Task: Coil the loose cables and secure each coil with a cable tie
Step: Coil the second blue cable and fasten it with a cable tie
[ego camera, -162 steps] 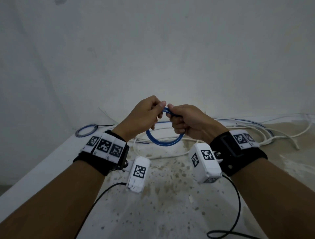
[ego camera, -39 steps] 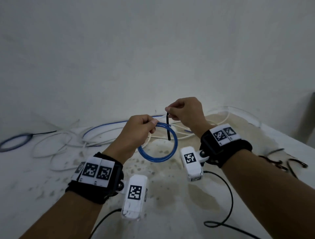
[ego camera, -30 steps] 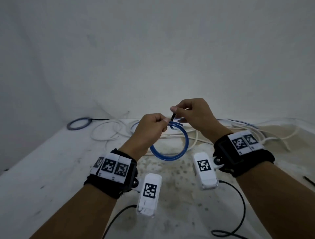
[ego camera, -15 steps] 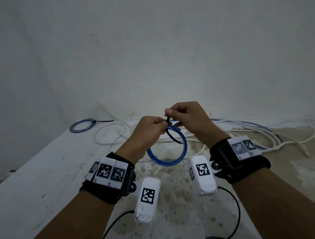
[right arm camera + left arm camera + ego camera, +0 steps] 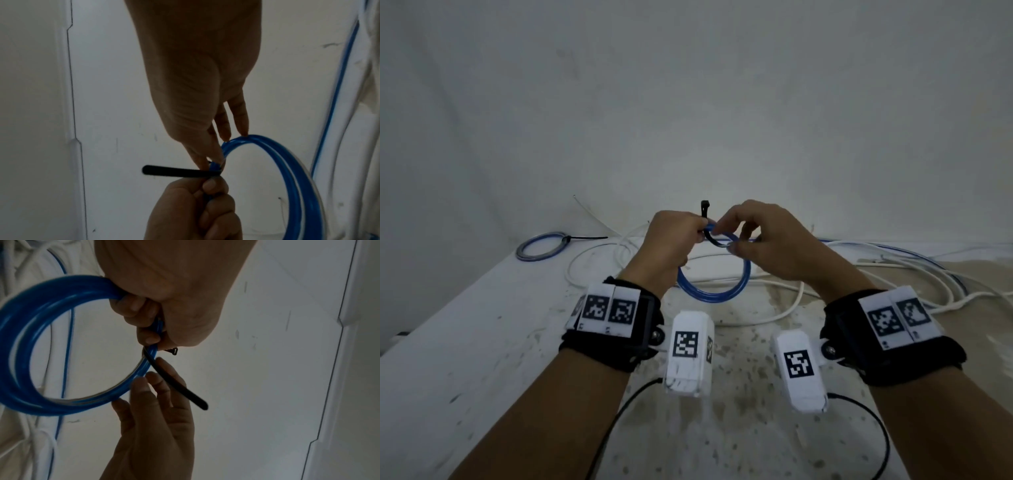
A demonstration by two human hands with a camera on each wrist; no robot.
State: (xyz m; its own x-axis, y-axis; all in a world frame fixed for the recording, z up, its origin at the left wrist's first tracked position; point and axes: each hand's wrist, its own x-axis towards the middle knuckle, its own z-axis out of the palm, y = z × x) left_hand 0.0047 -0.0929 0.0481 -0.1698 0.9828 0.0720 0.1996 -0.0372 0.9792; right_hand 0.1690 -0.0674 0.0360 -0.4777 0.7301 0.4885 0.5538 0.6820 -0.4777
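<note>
One coil is already tied: you are seeing a blue-grey tied coil (image 5: 540, 247) lying on the counter (image 5: 482, 342), well to the left of the blue coil (image 5: 714, 284), with its tie tail sticking out. The blue coil is the one you are working on, held up above the counter between your two hands. The black tie (image 5: 174, 382) is lying across the top of that coil but not closed yet; its head (image 5: 704, 206) is poking up just above the coil and its tail is hanging free. Behind the blue coil, loose white and blue cables (image 5: 893, 270) are sprawling on the counter, so more coiling is waiting, by my judgement.

Your left hand (image 5: 671, 243) is curling tightly round the top of the blue coil, fingers also clamping the tie against it. Your right hand (image 5: 767, 240) is mostly spread, fingers fairly straight; thumb and forefinger are pinching the tie right at the coil, other fingertips (image 5: 244, 129) touching the coil's rim. Next you are likely feeding the tail into the head.
</note>
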